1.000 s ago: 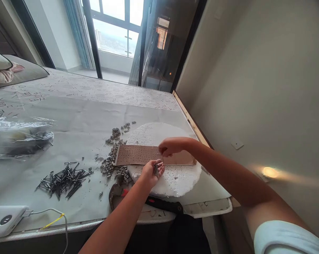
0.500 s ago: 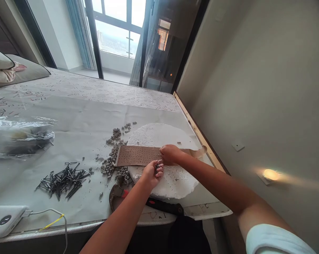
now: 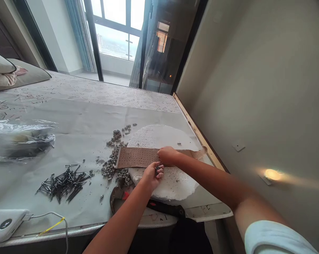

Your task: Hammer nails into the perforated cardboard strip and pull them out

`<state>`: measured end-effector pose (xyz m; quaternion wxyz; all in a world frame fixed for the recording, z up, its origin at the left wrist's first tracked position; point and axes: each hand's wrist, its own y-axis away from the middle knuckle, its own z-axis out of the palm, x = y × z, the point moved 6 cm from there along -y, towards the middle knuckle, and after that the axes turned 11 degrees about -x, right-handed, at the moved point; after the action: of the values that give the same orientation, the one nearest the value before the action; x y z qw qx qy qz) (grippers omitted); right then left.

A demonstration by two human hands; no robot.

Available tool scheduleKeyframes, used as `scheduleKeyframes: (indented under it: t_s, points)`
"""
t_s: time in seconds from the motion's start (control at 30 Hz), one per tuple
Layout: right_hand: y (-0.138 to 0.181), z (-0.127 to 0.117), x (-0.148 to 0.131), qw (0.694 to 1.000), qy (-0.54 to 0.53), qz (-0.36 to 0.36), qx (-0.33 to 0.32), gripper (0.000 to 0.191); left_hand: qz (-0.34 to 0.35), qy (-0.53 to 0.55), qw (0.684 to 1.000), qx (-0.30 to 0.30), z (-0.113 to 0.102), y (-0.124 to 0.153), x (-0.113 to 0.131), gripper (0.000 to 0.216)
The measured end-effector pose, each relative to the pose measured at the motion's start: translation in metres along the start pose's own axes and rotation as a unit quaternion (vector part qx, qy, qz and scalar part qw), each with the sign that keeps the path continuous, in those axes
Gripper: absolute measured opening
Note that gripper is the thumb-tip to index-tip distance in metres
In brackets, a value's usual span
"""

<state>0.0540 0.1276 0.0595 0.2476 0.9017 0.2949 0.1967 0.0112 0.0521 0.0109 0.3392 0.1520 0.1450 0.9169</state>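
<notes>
A brown strip point(image 3: 138, 157) with rows of small holes lies across a rough white foam slab point(image 3: 175, 187). My right hand point(image 3: 169, 155) is closed over the strip, fingertips pinched together against its surface; whatever they hold is hidden. Just below and to the left, my left hand point(image 3: 153, 174) is curled around several dark nails point(image 3: 157, 170), close to the strip's near edge. A heap of loose nails point(image 3: 65, 183) lies off to the left on the grey sheet. Beneath my left forearm is a tool with a black handle point(image 3: 167, 208) and red marks, partly covered.
Grey gravel point(image 3: 111, 160) is spread along the slab's left side. A white power bank point(image 3: 7, 224) with a cable point(image 3: 49, 213) sits at the near left edge, and a clear plastic bag point(image 3: 24, 141) lies behind it. A wooden rail point(image 3: 198, 135) and the wall bound the right side.
My right hand has shifted slightly left along the strip. My left hand stays nearly in place with the nails. The whole view has moved down a little.
</notes>
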Motion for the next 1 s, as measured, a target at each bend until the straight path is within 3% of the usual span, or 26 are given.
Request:
scheduleKeyframes:
  t_s: [0.3, 0.43, 0.57, 1.0]
  points:
    - [0.000, -0.012, -0.003, 0.997, 0.053, -0.062, 0.012, 0.024, 0.007, -0.017, 1.000, 0.000, 0.002, 0.000, 0.002, 0.008]
    - [0.000, -0.012, 0.000, 0.998, 0.035, -0.036, 0.026, 0.033, 0.013, -0.023, 1.000, -0.004, 0.002, 0.000, 0.003, 0.007]
    - [-0.007, -0.001, 0.004, 1.000, 0.021, 0.004, -0.003, 0.031, 0.006, -0.010, 1.000, -0.003, 0.001, 0.000, 0.002, 0.009]
    - [-0.004, -0.006, 0.004, 1.000, 0.022, -0.009, -0.016, 0.023, 0.006, -0.011, 1.000, 0.009, 0.002, 0.002, 0.002, 0.010]
